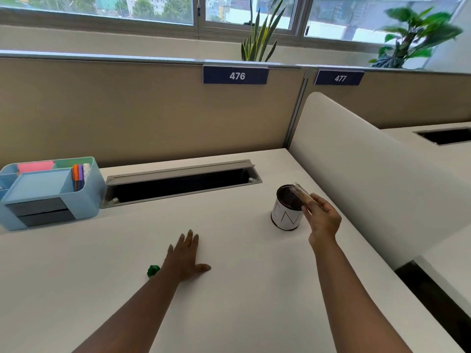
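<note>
Black metal-mesh cup [288,208]; matt desk [229,289]

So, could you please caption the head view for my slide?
Right hand holds a clear object at the cup mouth; left hand rests flat on the desk.

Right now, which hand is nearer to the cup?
Right. The right hand is at the rim of the cup, holding a clear item over its mouth. The left hand lies flat on the desk, well to the cup's left and nearer the camera.

Blurred clear packet [301,196] over white cup [285,218]
</note>
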Motion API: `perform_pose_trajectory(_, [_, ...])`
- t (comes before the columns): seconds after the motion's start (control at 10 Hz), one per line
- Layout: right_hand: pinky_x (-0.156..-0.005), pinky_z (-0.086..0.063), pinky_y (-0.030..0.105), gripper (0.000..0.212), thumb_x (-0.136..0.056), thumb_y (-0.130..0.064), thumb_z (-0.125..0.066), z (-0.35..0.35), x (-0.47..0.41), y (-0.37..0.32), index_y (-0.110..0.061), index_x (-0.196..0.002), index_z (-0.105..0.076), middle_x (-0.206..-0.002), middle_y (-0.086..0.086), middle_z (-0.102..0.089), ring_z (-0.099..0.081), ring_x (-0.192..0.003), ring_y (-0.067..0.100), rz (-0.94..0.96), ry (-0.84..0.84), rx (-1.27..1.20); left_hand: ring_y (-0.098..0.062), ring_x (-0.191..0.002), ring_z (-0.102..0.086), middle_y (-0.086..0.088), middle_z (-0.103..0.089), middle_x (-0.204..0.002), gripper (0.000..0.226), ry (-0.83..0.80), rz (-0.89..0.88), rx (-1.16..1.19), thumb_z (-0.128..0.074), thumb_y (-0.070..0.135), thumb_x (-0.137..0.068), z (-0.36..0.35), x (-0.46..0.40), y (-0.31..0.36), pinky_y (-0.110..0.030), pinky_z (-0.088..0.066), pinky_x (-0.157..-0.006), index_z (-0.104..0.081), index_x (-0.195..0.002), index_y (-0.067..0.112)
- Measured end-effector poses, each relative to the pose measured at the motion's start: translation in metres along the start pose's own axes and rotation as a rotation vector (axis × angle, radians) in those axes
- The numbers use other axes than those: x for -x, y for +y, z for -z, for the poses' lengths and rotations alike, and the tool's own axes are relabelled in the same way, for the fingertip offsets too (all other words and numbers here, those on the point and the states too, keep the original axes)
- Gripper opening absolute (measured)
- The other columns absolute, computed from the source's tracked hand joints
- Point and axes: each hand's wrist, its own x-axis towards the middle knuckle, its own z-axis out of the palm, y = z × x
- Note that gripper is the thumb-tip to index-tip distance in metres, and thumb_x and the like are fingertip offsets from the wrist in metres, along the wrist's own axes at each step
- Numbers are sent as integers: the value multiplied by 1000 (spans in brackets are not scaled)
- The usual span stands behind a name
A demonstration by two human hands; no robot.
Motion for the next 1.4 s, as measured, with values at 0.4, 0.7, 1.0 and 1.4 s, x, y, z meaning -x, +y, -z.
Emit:
perform_pose_trajectory(0.4, [-82, -49, 31, 25, -73, -1, -68, -15, -16, 4, -6, -97, -66, -102, 17, -70, -66, -89, 31, 343, 67, 534, -27, -145, 11, -9, 16, -157, 91, -17, -7, 8, -49, 50, -86, 2, 4, 2, -50, -5, -119, 10, -143, 10])
perform_pose_trajectory(0.7, [-95, -49, 41, 32, -77, 9, -57, -11, -13, 3, -2, -105, -66, -110, 19, -69, -62, -104, 32, 520, 10, 628, -27, -145, 11, -9, 17, -157, 91, -17, -6, 13, -49, 50, -86, 2, 5, 3, -50, -4, -119, 10, -143, 10])
perform_pose_trajectory(1.0, [-83, -53, 36, 32, -75, 6, -61, -6, -8, 0, -5, -104, -65, -108, 19, -68, -63, -98, 30, 545, 61, 550, -25, -146, 4, -8, 8, -158, 83, -8, -10, 95, -47, 47, -89, 11, 7, 3, -47, -9, -119, 3, -144, 10])
perform_pose_trajectory(1.4, [-53, -57, 15, 10, -84, -2, -61, -71, 80, 1, -7, -76, -61, -73, 8, -59, -57, -65, 14, -255, -337, -259, -22, -134, -39, -8, -43, -145, 55, 397, -82, 786, -60, 33, -85, 68, 30, 11, -31, -31, -108, -42, -134, 14])
